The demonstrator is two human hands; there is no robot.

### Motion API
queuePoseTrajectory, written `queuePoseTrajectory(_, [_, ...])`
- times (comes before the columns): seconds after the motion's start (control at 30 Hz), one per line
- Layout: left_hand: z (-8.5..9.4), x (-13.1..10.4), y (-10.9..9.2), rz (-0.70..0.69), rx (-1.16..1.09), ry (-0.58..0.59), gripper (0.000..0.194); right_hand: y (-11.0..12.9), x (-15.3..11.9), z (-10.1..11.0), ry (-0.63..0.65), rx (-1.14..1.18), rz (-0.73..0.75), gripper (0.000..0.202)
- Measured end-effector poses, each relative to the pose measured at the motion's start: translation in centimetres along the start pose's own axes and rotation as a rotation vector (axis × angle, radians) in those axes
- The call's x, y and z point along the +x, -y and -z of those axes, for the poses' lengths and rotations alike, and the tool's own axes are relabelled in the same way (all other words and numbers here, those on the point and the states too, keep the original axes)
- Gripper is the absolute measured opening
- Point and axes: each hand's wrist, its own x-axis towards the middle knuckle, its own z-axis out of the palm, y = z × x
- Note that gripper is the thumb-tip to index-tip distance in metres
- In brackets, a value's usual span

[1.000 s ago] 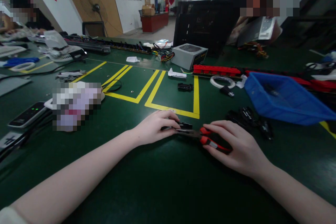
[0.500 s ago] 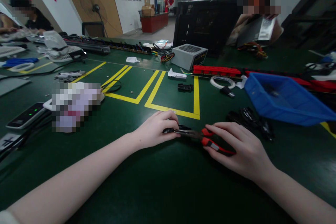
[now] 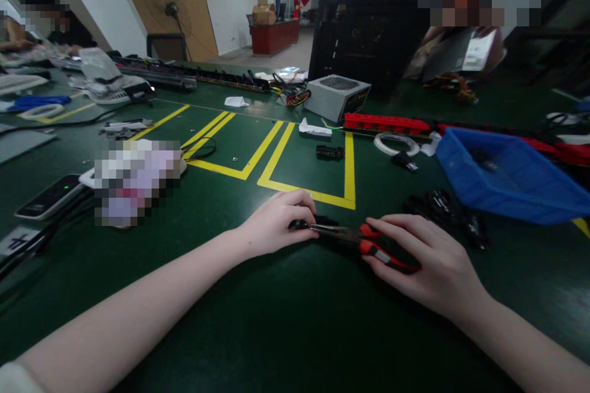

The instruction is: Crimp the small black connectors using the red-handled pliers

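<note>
Red-handled long-nose pliers (image 3: 343,233) lie across the space between my hands, their jaws pointing left. My right hand (image 3: 431,258) is closed around the red handles, thumb below and fingers above. My left hand (image 3: 279,221) pinches a small black piece (image 3: 299,224) at the tips of the jaws; its exact kind is hidden by the fingers. More black material shows just behind the jaws, looking like part of a cable bundle. Both hands are low over the green table (image 3: 286,331).
A blue bin (image 3: 507,187) stands at right, with black cable bundles (image 3: 449,212) before it. A black bundle (image 3: 330,152) lies inside yellow tape. Behind are a grey power supply (image 3: 336,98) and a red strip (image 3: 387,123). A co-worker's hands hold a grey box (image 3: 454,55).
The whole view has shifted slightly, so things sit a little further right. My hands keep the same grip on the pliers and the black piece.
</note>
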Motion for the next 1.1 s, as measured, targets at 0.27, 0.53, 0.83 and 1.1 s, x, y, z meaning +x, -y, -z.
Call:
queuePoseTrajectory(0.27, [0.1, 0.0, 0.0, 0.012, -0.028, 0.005, 0.009, 0.0, 0.0, 0.1, 0.028, 0.040, -0.003, 0.041])
queuePoseTrajectory(0.53, [0.5, 0.0, -0.2, 0.043, -0.106, 0.041, 0.009, 0.0, 0.0, -0.1, 0.097, 0.068, -0.059, 0.041])
queuePoseTrajectory(0.83, [1.3, -0.1, 0.5, -0.011, -0.158, 0.137, 0.014, 0.2, 0.2, 0.1, 0.134, 0.096, -0.089, 0.035])
queuePoseTrajectory(1.1, [1.0, -0.2, 0.6, -0.007, -0.119, 0.115, 0.015, 0.3, 0.2, -0.1, 0.144, 0.082, -0.099, 0.035])
